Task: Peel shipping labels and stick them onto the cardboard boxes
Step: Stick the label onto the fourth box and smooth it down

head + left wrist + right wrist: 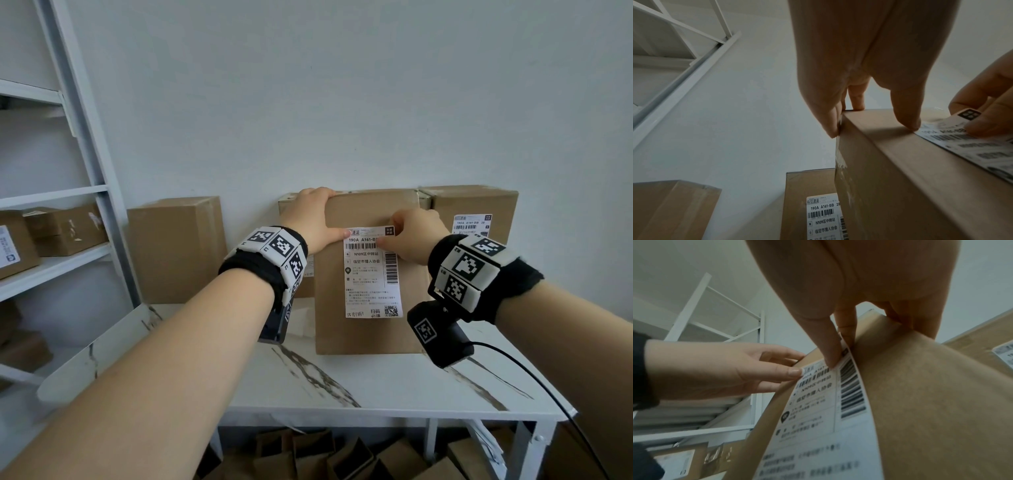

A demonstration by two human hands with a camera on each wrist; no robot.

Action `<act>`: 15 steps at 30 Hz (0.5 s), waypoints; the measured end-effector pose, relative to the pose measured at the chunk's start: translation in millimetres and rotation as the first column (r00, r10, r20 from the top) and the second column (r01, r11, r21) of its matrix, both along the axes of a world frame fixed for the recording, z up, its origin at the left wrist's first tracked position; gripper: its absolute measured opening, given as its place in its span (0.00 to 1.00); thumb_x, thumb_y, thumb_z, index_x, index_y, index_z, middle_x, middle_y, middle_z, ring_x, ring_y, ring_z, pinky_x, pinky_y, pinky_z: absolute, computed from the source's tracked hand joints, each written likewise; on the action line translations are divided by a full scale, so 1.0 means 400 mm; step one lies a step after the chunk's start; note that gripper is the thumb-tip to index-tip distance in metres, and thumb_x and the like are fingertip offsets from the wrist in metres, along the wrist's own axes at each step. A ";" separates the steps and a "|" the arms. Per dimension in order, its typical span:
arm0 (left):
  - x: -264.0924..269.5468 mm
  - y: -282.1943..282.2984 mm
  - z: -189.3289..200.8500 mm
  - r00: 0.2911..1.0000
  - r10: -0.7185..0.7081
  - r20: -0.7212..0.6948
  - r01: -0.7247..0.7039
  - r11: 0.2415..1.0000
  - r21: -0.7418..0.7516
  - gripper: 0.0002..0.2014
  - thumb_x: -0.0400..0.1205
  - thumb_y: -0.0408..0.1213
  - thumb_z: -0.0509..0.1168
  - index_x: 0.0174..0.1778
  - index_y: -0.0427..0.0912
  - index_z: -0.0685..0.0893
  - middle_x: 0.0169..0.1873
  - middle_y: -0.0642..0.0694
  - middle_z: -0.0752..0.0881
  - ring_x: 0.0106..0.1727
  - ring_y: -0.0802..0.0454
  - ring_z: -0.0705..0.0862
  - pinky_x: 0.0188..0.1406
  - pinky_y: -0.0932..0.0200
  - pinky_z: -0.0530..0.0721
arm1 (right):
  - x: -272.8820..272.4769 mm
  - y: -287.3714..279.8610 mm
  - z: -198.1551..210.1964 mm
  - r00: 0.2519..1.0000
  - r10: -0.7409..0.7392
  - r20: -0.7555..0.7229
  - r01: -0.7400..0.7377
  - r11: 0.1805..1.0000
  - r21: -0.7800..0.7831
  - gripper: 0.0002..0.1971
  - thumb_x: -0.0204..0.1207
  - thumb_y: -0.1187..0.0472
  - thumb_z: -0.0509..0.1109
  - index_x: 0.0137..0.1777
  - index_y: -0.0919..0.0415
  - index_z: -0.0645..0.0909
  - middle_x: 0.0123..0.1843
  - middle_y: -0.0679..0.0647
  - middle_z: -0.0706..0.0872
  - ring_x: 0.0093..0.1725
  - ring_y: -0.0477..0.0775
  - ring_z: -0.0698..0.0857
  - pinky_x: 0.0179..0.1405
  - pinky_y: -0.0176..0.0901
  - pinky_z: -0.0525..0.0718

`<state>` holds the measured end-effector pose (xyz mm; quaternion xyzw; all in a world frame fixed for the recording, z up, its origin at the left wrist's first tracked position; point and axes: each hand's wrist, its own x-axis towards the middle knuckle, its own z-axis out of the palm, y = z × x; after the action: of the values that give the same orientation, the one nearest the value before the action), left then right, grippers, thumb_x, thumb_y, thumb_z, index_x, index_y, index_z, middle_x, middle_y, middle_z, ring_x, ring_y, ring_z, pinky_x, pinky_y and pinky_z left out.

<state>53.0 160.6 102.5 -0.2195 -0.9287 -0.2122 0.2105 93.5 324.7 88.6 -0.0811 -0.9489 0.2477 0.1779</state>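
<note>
A brown cardboard box [334, 308] [900, 178] [931, 402] stands upright on the marble-patterned table [376, 387]. A white shipping label [371, 281] [982, 149] [818, 418] lies against its front face. My left hand [311, 219] [859, 65] [725, 369] grips the box's top left corner, fingers over the top edge, thumb on the label's top left corner. My right hand [411, 236] [859, 280] [992, 97] pinches the label's top right corner, which stands slightly off the cardboard.
A plain box [174, 246] stands at the back left. Labelled boxes stand behind [812, 203] and at the back right [476, 212]. A white shelf unit [51, 222] with small boxes is on the left. Flattened cartons [342, 455] lie under the table.
</note>
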 end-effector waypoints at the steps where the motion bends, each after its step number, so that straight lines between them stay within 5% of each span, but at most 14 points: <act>1: -0.001 0.000 -0.001 1.000 0.001 -0.002 -0.001 1.000 0.001 0.38 0.74 0.49 0.73 0.78 0.44 0.66 0.75 0.44 0.69 0.76 0.48 0.68 0.74 0.55 0.66 | 0.004 -0.002 -0.002 1.000 0.000 -0.002 0.000 1.000 -0.007 0.18 0.74 0.51 0.70 0.30 0.51 0.64 0.61 0.65 0.76 0.44 0.59 0.77 0.41 0.44 0.75; 5: -0.002 0.000 -0.005 1.000 -0.001 -0.005 0.001 1.000 0.016 0.38 0.74 0.49 0.73 0.77 0.44 0.66 0.75 0.44 0.68 0.76 0.48 0.68 0.75 0.54 0.67 | 0.010 -0.004 -0.012 1.000 -0.006 -0.018 0.007 1.000 0.018 0.08 0.76 0.51 0.68 0.43 0.54 0.74 0.62 0.64 0.73 0.51 0.62 0.78 0.47 0.46 0.76; 8: -0.002 0.000 -0.008 1.000 -0.001 -0.015 0.001 1.000 0.024 0.38 0.74 0.49 0.73 0.77 0.44 0.66 0.76 0.44 0.68 0.76 0.48 0.68 0.75 0.55 0.66 | 0.013 -0.006 -0.023 1.000 -0.008 -0.025 0.009 0.999 0.049 0.19 0.76 0.49 0.68 0.65 0.54 0.75 0.65 0.63 0.71 0.56 0.64 0.80 0.52 0.49 0.81; 15: -0.004 -0.001 -0.011 1.000 -0.005 -0.021 0.005 1.000 0.021 0.37 0.75 0.48 0.72 0.78 0.44 0.65 0.76 0.44 0.67 0.76 0.49 0.67 0.75 0.55 0.65 | 0.032 -0.015 -0.042 0.998 -0.026 -0.059 0.033 0.992 0.122 0.25 0.73 0.43 0.69 0.62 0.57 0.69 0.64 0.61 0.68 0.52 0.63 0.80 0.53 0.55 0.84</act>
<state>51.5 160.1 98.1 -0.2217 -0.9237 -0.2200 0.2220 106.2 318.7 71.7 -0.0769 -0.9556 0.1882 0.2133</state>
